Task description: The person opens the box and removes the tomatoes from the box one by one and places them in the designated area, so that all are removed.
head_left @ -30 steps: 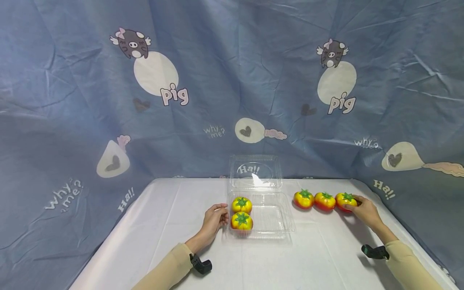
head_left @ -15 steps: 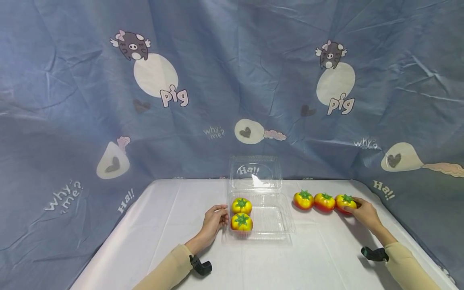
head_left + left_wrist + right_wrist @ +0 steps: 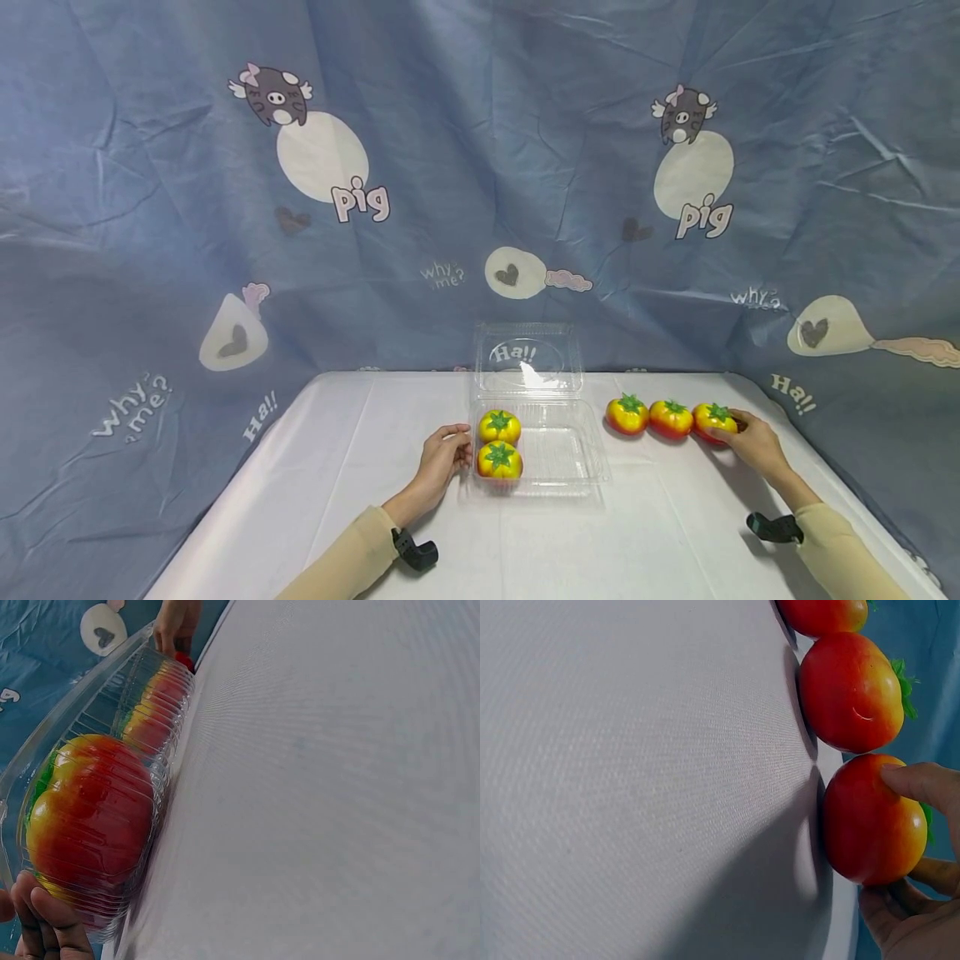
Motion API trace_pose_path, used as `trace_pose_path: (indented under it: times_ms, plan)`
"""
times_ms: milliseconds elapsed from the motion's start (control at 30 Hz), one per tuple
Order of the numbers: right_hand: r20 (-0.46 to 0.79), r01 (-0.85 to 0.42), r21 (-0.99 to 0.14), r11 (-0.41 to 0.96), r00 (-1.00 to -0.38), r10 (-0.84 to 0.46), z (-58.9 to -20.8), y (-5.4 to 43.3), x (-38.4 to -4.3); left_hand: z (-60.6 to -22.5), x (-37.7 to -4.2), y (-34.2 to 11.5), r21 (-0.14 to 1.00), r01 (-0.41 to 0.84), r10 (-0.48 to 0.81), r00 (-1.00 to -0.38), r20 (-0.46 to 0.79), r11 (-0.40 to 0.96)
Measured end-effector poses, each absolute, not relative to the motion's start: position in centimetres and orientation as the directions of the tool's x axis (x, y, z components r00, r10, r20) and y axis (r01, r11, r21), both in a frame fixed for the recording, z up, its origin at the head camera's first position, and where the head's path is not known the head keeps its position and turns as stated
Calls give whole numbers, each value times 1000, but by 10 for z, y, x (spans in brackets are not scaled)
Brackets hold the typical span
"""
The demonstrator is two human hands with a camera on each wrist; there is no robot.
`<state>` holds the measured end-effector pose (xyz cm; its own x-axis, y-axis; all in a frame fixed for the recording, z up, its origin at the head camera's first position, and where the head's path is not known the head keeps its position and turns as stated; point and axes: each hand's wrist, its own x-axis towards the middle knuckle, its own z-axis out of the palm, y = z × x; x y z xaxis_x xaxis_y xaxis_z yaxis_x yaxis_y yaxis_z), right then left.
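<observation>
In the head view my right hand (image 3: 757, 442) grips the rightmost of three red-and-yellow toy tomatoes. The right wrist view shows my thumb on one side of this tomato (image 3: 874, 821) and the fingers around the other; it rests on the cloth. The middle tomato (image 3: 671, 419) and the left tomato (image 3: 627, 414) stand beside it in a row. My left hand (image 3: 438, 458) touches the left wall of a clear plastic clamshell box (image 3: 562, 454) with relaxed, slightly bent fingers. Inside, along that wall, sit a rear tomato (image 3: 499, 427) and a front tomato (image 3: 500, 461).
The box's clear lid (image 3: 528, 358) stands raised at the back. A white cloth (image 3: 645, 533) covers the table. Behind it hangs a blue printed curtain (image 3: 420, 167). Black wrist straps (image 3: 776, 527) and beige sleeves (image 3: 843, 550) are on both arms.
Both hands stay nearly in place, the right on the rightmost tomato and the left at the box. The head view has shifted very slightly.
</observation>
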<state>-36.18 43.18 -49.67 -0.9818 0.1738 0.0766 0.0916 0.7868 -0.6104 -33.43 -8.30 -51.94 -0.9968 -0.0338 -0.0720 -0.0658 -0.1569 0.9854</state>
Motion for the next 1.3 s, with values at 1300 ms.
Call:
trace_pose_path:
  times_ms: [1300]
  plan:
    - [104,65,-621,781,-981,164,-491,430,-360,-496,-320,-85,984,-94,21,-996,-92,-153]
